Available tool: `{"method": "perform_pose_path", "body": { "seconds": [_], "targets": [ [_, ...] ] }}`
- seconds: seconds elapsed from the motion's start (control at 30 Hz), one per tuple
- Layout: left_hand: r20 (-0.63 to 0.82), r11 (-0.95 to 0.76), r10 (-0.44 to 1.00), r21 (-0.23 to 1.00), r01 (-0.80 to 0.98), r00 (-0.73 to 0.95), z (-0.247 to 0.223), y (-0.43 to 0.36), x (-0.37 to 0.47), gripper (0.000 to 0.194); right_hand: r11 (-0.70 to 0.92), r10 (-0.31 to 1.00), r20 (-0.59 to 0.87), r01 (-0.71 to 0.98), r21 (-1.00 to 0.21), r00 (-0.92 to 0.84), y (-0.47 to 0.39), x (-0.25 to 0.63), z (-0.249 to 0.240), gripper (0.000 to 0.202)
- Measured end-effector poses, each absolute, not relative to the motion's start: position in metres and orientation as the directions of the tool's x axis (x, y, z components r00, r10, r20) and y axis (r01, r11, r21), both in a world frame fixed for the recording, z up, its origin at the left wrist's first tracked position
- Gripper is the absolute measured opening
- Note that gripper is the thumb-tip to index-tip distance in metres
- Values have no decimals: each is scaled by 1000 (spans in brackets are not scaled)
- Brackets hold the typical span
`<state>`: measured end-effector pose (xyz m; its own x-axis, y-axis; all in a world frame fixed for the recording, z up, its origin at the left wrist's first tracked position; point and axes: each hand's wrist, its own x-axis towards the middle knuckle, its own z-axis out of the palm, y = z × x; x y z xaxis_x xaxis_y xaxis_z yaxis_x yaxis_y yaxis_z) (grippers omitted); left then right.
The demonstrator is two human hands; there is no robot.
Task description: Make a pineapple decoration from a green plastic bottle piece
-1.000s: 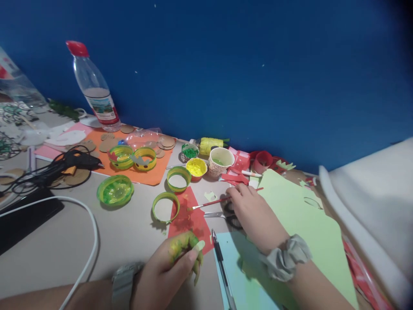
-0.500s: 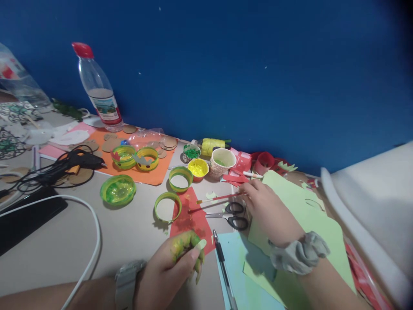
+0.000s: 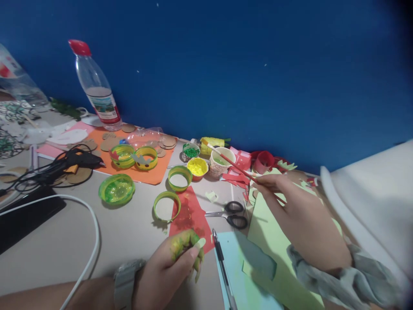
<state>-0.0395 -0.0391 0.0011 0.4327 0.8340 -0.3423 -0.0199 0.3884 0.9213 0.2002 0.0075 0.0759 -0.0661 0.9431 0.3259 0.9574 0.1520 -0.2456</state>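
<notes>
My right hand (image 3: pixel 300 215) is closed on the red handle of a slim paintbrush (image 3: pixel 237 167). The brush slants up to the left, its pale tip near the far rim of a patterned paper cup (image 3: pixel 217 168) with green liquid in it. Low in the middle, my left hand (image 3: pixel 180 258) is curled, thumb against fingers, with green and yellow paint on it. A pale green tip shows at the thumb; whether it is a paper piece or a nail I cannot tell. Two green rings (image 3: pixel 167 206) lie beyond it, partly on red paper (image 3: pixel 193 219).
Black-handled scissors (image 3: pixel 237 215) and a pen (image 3: pixel 222 262) lie between my hands. Yellow paint (image 3: pixel 197 166) and green paint (image 3: pixel 191 151) stand in small cups. At left are a green dish (image 3: pixel 116 190), glue gun (image 3: pixel 80 158), upright bottle (image 3: pixel 98 92) and white cable (image 3: pixel 95 228).
My right hand has moved right and turned, lifting the paintbrush from low over the red paper and scissors up to the patterned cup. The left hand has stayed in place.
</notes>
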Motion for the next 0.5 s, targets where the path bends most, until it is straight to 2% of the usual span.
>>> {"method": "perform_pose_path", "body": {
  "seconds": [0.13, 0.23, 0.37, 0.43, 0.5],
  "targets": [
    [-353, 400, 830, 916, -21, 432, 2, -40, -39, 27, 175, 954, 284, 942, -286, -91, 3, 196, 78, 26],
    [-360, 409, 826, 912, -23, 434, 4, -40, -39, 28, 250, 940, 322, 871, -423, -113, -1, 194, 82, 30],
    [-330, 377, 835, 926, -20, 441, 3, -39, -40, 27, 237, 910, 406, 699, -675, 83, -9, 188, 90, 24],
    [-317, 361, 842, 932, -21, 436, 3, -38, -40, 27, 220, 877, 442, 658, -720, 190, -12, 185, 94, 18],
    [-324, 373, 839, 927, -31, 437, 3, -37, -39, 28, 242, 851, 483, 662, -709, 206, -14, 184, 96, 13]
  ]
}}
